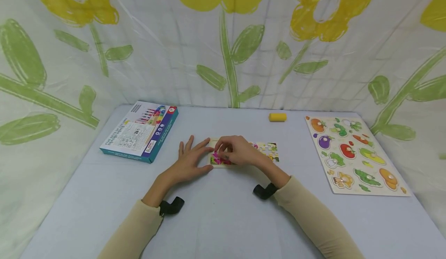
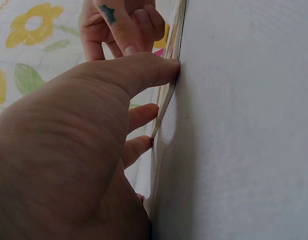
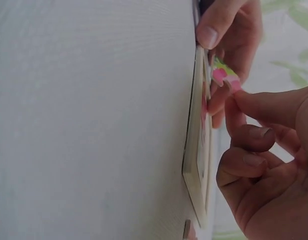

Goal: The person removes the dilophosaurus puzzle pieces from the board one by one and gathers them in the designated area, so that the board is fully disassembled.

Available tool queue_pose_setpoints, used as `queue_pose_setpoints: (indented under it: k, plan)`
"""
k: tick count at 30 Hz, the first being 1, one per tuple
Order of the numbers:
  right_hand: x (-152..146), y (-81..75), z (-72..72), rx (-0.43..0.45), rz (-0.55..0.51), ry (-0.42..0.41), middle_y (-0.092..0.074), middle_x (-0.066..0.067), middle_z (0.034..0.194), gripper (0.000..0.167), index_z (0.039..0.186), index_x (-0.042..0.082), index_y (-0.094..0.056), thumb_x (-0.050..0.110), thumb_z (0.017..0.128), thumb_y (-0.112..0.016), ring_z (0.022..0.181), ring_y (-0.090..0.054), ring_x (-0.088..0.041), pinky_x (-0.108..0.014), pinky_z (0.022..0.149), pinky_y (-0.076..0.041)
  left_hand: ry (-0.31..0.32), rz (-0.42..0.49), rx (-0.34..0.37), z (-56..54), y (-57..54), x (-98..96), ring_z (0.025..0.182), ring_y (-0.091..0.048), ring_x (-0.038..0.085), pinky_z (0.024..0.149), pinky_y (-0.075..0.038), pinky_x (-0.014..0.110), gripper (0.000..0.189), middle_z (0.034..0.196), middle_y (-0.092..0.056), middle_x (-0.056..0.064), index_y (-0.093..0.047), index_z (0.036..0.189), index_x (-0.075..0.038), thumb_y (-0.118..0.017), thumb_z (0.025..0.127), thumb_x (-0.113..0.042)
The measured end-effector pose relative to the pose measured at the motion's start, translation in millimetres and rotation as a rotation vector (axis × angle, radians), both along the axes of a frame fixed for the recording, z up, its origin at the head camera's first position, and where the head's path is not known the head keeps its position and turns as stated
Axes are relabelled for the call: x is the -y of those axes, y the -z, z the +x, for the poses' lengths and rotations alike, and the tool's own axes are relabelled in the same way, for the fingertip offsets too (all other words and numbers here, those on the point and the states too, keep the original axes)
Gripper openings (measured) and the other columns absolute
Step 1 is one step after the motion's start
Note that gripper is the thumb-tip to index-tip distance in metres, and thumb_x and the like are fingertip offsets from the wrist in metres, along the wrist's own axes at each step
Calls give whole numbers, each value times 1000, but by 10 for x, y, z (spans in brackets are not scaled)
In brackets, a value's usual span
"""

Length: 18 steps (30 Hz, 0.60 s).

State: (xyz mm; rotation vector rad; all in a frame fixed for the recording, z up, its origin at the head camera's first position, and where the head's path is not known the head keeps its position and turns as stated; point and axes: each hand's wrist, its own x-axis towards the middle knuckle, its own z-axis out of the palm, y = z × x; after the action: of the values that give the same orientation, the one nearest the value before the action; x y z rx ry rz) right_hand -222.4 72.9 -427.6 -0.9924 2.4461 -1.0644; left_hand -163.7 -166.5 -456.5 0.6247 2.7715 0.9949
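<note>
A small wooden jigsaw tray (image 1: pixel 223 166) with a pale rim lies flat on the table in the head view, partly covered by the hands. My right hand (image 1: pixel 240 150) is above it. In the right wrist view, its thumb and index finger pinch a pink, white and green jigsaw piece (image 3: pixel 225 75) over the tray. On the tray's left side, my left hand (image 1: pixel 189 162) lies with fingers spread. Its thumb and some fingertips touch the tray's edge in the left wrist view. Several jigsaw pieces (image 1: pixel 272 147) lie right of my right hand.
A blue and white box (image 1: pixel 139 131) lies at the back left. A yellow cylinder (image 1: pixel 277 117) is at the back, and a vegetable peg board (image 1: pixel 355 156) occupies the right side. Behind the table hangs a flowered curtain (image 1: pixel 156 50).
</note>
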Motion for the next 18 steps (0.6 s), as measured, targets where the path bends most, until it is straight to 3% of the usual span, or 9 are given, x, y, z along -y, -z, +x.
queue_pose_setpoints:
  k: [9,18]
  plan:
    - [-152,-12,-28,72,-41,26,-79,-2,98,15,108,18,-74,8,97,-72,74,-64,-11,-27,70,-51,-3,-7,3,6,-7,-3,163,6,55,122,14,81,58,177,-28,10,-59,149,-17,-73,97,-36]
    - [-438,-21,7,82,-16,19,-77,1,95,16,109,19,-74,10,96,-73,75,-63,-13,-26,69,-50,-12,-17,-3,12,-27,-15,164,5,55,122,14,80,58,177,-29,9,-59,150,-17,-73,97,-36]
